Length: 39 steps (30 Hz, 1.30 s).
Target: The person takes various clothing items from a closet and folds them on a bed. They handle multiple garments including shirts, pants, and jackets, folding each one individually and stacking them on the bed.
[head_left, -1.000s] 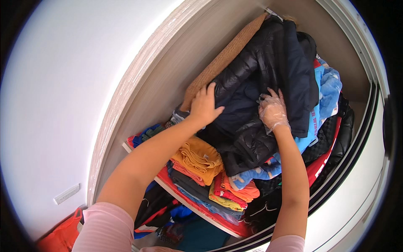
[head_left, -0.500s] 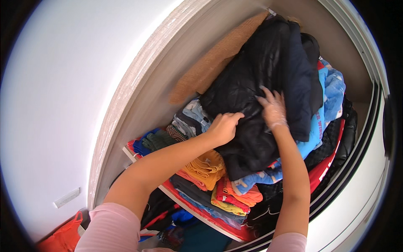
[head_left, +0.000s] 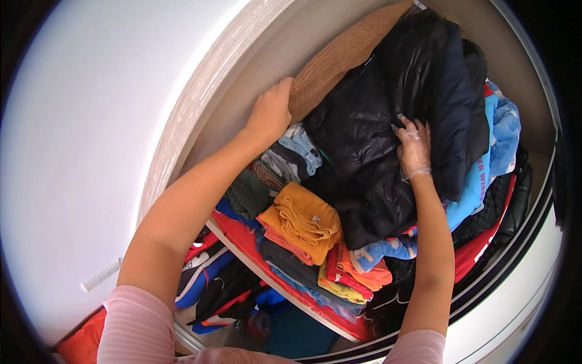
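Up at the left side of the closet, my left hand (head_left: 271, 113) is closed on the lower edge of a brown woven piece (head_left: 339, 54), which stands against the closet wall. Its full shape is hidden behind a black puffer jacket (head_left: 357, 115) heaped on the clothes. My right hand (head_left: 415, 147), in a clear plastic glove, lies against the front of that jacket with bent fingers apart. Below my left hand are light blue and grey folded clothes (head_left: 300, 148). A mustard-yellow folded garment (head_left: 306, 212) tops a stack under the jacket.
Orange and red folded clothes (head_left: 367, 273) sit at the red-lined shelf's front. Light blue clothing (head_left: 470, 194) and a black quilted jacket (head_left: 518, 188) fill the right side. More clothes (head_left: 212, 291) lie below the shelf. A white sliding door (head_left: 515, 291) borders the right.
My left hand has left the black jacket, moved up and left, and taken hold of the brown woven piece. My right hand stays on the jacket. The view has shifted slightly.
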Motion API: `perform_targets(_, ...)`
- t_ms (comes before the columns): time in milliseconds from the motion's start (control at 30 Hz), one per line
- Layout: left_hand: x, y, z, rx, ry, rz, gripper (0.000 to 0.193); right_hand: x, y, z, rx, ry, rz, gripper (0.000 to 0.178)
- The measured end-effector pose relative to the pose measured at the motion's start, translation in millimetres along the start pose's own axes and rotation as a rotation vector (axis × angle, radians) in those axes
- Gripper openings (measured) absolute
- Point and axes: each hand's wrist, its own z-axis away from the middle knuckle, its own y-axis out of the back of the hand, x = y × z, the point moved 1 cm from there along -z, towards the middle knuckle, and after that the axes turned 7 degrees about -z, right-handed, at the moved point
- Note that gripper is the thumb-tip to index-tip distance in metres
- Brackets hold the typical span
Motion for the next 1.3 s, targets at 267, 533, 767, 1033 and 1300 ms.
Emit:
perform_targets(267,-2.9,-3.0,7.9,0.012,-0.086,-0.052,0.043,-1.9,-2.2,5.0,0.026,0.035,0.013,0.029)
perform_targets(533,-2.9,13.6,18.6,0.034,-0.054,0.045,0.034,-16.2,-1.3,-5.1,0.053,0.054,0.007,0.030)
perform_targets(767,94.5,59.3,31.2,0.176,-0.305,0.232,0.024,-66.1,38.7,-20.2,0.264,0.070,-0.825,0.018)
perform_targets(1033,153.0,69.8,49.0,-0.236,-0.849,-0.142,0.033,-84.3,86.6,34.2,0.380,-0.006,-0.916,0.018)
perform_targets(1300,52.9,17.3,14.5,-0.412,-0.814,-0.962,0.038,-76.7,43.3,85.4,-0.003,0.083,-0.236,0.025)
